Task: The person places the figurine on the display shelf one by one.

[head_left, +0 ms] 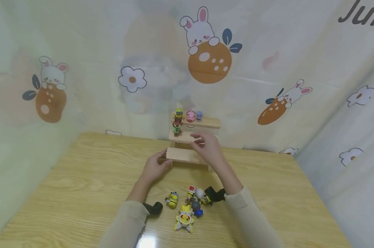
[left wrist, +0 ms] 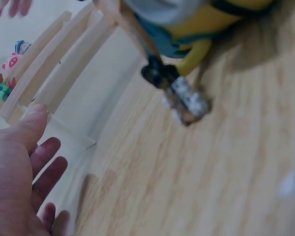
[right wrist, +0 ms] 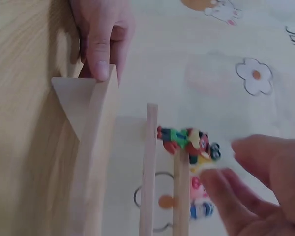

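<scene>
A three-step wooden display shelf (head_left: 185, 155) stands near the back of the table. At the left end of its lowest step, my left hand (head_left: 154, 168) holds on, thumb at the front edge and fingers round the end. My right hand (head_left: 207, 148) hovers over the middle step with bent fingers and nothing between thumb and fingertips. A red fox figure (head_left: 177, 128) in green stands at the left of the middle step. On the top step are a yellow minion figure (head_left: 179, 113), a pink pig figure (head_left: 191, 116) and a small blue figure (head_left: 199, 116).
Several toy figures lie in front of the shelf, among them a minion figure (head_left: 173, 199) and a yellow figure with a white-rimmed face (head_left: 184, 218). Black wrist-camera parts (head_left: 156, 208) show by both sleeves. A printed curtain (head_left: 162, 41) hangs close behind the shelf.
</scene>
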Demonstrator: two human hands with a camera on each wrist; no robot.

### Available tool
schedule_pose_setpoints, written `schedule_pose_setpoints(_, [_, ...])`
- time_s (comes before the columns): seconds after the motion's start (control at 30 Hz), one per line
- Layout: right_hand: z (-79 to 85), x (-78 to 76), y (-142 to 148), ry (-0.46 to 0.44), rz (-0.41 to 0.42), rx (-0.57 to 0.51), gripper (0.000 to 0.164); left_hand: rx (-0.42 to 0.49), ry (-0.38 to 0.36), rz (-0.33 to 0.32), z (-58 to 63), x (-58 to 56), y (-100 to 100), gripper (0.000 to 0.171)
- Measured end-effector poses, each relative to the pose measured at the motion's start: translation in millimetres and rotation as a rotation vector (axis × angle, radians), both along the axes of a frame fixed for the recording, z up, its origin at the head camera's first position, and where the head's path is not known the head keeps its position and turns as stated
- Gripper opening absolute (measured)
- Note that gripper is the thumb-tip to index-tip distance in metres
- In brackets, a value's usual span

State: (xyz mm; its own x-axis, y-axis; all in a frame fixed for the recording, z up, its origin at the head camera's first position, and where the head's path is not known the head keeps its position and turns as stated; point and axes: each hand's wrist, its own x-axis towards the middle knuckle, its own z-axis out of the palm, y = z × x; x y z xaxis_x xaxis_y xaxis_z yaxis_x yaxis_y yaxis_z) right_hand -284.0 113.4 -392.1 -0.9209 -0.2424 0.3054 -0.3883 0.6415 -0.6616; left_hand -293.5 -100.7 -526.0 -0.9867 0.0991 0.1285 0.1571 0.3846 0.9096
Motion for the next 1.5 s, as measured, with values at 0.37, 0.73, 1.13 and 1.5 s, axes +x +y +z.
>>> schedule_pose_setpoints(0.37, [-34.4,34.7,38.0,-0.131,0.053,0.132,0.029,-0.01,-0.014,0.002,1.0,1.5,-0.5,0.062])
schedule_pose_setpoints(0.73, [-33.5,42.3,46.1,-0.201,0.124,0.233,0.029,-0.041,-0.006,-0.003,0.7,-0.2,0.2,0.064])
schedule_pose_setpoints(1.13, [-45.2,57.7,36.3,-0.415,0.339,0.53,0.03,-0.051,-0.007,-0.008,1.6,-0.8,-0.7,0.064])
schedule_pose_setpoints(1.5, [-55.1,54.0,36.1,-0.394,0.372,0.5,0.031,-0.044,-0.014,-0.013,1.1,0.4,-0.5,0.064])
